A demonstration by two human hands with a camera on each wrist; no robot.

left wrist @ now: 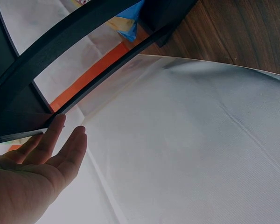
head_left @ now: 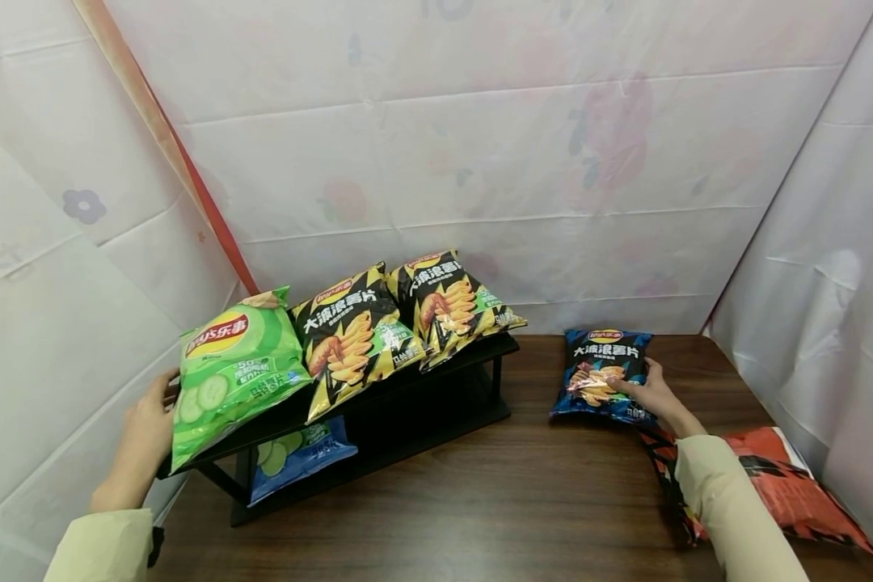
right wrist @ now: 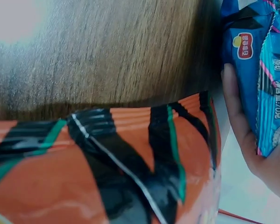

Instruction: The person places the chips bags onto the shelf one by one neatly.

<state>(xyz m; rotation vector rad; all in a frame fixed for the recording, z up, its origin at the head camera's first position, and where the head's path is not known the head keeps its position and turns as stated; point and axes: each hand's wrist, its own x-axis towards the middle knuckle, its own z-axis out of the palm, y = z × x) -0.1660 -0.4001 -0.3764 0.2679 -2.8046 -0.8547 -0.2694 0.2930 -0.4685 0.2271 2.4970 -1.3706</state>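
Note:
At the left end of a black two-tier shelf (head_left: pixel 429 414), my left hand (head_left: pixel 141 436) touches the side of a green chip bag (head_left: pixel 236 364). The left wrist view has this hand (left wrist: pixel 46 172) palm up, its relaxed fingers by the shelf's dark edge (left wrist: pixel 25 123). Two black-and-yellow bags (head_left: pixel 355 335) (head_left: pixel 454 303) lie tilted beside the green one on the top tier. My right hand (head_left: pixel 660 398) grips the right side of a dark blue chip bag (head_left: pixel 604 372) at the table's back right. In the right wrist view, fingers of this hand (right wrist: pixel 266 170) lie along the bag's blue back (right wrist: pixel 247 88).
A blue bag (head_left: pixel 305 457) with cucumber pictures lies on the lower tier at the left. Red-and-black bags (head_left: pixel 778 477) lie at the table's right, under my right forearm. White patterned cloth (head_left: pixel 495 162) hangs behind and on both sides of the wooden table (head_left: pixel 480 509).

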